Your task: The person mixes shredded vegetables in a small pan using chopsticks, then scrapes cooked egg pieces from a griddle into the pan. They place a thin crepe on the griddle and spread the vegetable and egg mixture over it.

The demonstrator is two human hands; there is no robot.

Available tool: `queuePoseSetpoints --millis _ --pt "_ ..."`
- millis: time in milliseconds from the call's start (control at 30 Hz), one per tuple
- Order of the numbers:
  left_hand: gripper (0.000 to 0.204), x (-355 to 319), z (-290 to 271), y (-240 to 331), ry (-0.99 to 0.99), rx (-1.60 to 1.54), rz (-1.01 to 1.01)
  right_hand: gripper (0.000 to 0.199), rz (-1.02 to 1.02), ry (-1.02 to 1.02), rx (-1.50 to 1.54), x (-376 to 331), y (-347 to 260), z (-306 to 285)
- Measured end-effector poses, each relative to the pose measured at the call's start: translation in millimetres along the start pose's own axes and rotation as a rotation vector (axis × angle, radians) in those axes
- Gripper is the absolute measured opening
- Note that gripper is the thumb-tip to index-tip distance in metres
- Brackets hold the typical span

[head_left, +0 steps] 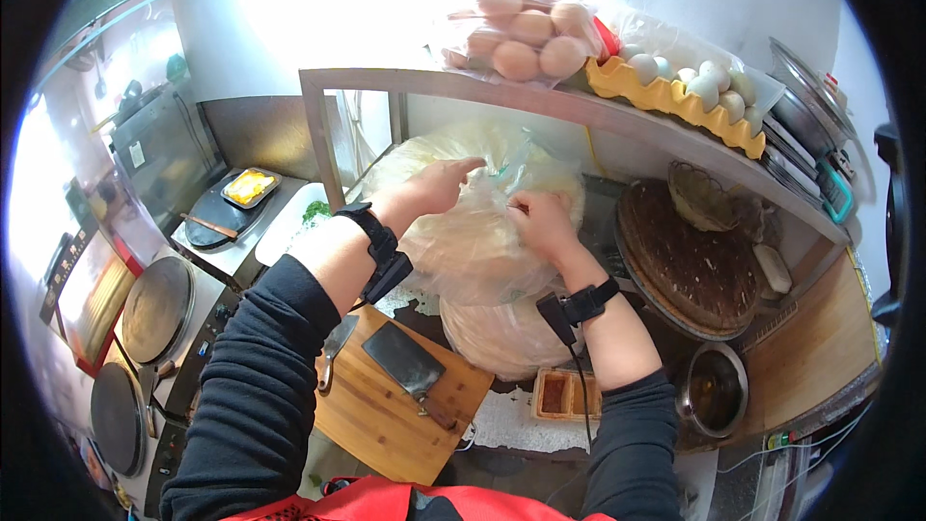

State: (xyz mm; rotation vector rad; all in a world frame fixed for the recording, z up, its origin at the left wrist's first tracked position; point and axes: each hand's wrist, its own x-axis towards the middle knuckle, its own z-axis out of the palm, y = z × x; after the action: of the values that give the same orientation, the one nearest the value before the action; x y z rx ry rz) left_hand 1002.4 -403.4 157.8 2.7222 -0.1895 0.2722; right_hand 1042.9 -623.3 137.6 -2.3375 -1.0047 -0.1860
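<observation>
A large clear plastic bag (453, 251) full of pale, flat round food, perhaps thin dough sheets, lies under the metal shelf. Its gathered top is near my two hands. My left hand (436, 185) is over the bag's left side, index finger stretched out toward the gathered plastic and the other fingers partly hidden. On the right, my right hand (542, 222) is closed, with thumb and fingers pinching the bag's plastic. Below, a second bag of similar pale rounds (506, 333) sits partly under the first. Both my wrists wear black straps with small devices.
Bagged brown eggs (531, 29) and a yellow egg tray (666, 101) rest on the metal shelf (463, 87). Right stand a round wooden board (685, 256) and a metal bowl (714, 391). A cleaver (403, 355) lies on the cutting board (386, 434); round griddles (157, 309) line the left.
</observation>
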Motion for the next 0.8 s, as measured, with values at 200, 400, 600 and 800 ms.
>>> queuePoseSetpoints --millis 200,400,600,800 --pt "0.025 -9 -19 -18 0.177 0.27 -0.062 0.007 -0.401 0.607 0.044 -21 -5 -25" --pt "0.013 -64 -45 -69 0.545 0.166 -0.306 0.005 -0.281 0.801 -0.073 -99 62 -39" --pt "0.017 -125 -31 -67 0.827 -0.67 -0.6 0.007 -0.361 0.522 -0.12 -176 61 3" --pt "0.044 -144 -25 -17 1.047 -0.036 0.031 0.017 -0.334 0.744 -0.026 -133 15 -13"
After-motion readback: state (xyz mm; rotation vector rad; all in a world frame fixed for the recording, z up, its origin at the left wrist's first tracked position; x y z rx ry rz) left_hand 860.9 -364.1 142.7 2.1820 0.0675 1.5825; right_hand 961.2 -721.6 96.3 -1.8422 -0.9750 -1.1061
